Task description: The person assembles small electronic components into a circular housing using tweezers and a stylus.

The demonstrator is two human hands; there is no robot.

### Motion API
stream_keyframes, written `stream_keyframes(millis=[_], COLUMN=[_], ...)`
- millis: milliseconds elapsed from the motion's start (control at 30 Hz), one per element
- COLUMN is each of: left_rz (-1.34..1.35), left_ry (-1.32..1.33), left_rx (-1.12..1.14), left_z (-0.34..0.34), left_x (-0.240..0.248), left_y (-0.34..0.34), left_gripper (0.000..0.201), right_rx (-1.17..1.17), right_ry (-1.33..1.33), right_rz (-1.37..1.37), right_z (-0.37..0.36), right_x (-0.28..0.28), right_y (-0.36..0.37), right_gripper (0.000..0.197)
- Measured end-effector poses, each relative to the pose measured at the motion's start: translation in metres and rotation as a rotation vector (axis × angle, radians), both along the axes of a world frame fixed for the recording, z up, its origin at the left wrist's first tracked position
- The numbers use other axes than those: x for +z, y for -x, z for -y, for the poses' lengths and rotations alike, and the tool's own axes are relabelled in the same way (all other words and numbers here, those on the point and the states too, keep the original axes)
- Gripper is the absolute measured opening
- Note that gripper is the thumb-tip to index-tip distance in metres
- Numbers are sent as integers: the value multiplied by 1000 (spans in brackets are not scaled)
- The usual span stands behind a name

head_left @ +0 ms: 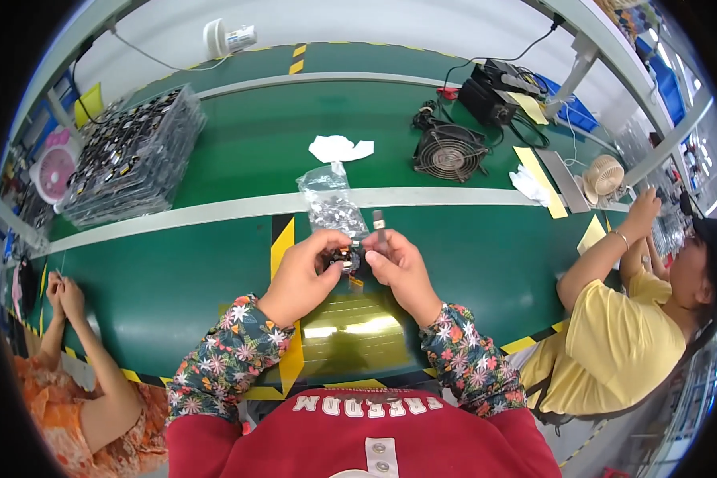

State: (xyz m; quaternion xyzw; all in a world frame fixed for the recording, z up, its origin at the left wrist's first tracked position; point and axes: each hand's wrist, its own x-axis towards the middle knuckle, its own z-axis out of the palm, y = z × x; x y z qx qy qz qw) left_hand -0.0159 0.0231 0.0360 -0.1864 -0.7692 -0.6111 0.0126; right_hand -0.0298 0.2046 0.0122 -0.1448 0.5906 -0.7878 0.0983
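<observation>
My left hand is closed around a small dark electronic assembly with bits of orange and white on it. In my right hand a short grey stick-like tool is pinched, its upper end pointing away from me. The fingers of both hands nearly meet at the assembly, and they cover much of it. Just beyond my fingertips lies a clear plastic bag of small silvery parts. A glossy amber sheet lies on the green table below my hands.
Stacked clear trays of small parts stand at the far left beside a pink fan. White tissue and a black metal fan lie beyond the pale rail. Co-workers sit on both sides, one in a yellow shirt.
</observation>
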Motion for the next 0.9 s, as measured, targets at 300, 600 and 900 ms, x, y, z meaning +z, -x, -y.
stream_keyframes(millis=[300, 600, 900], left_rz=[339, 181, 283], left_ry=[-335, -58, -98], left_rx=[-20, 32, 60], left_z=[-4, -8, 6], left_x=[-20, -44, -38], left_y=[-1, 9, 5], left_gripper=[28, 22, 21], right_rx=[-293, -357, -431], right_ry=[-446, -824, -746], right_rz=[-449, -809, -960], right_z=[9, 1, 13], right_x=[7, 1, -8], right_y=[-8, -11, -16], right_gripper=[22, 24, 13])
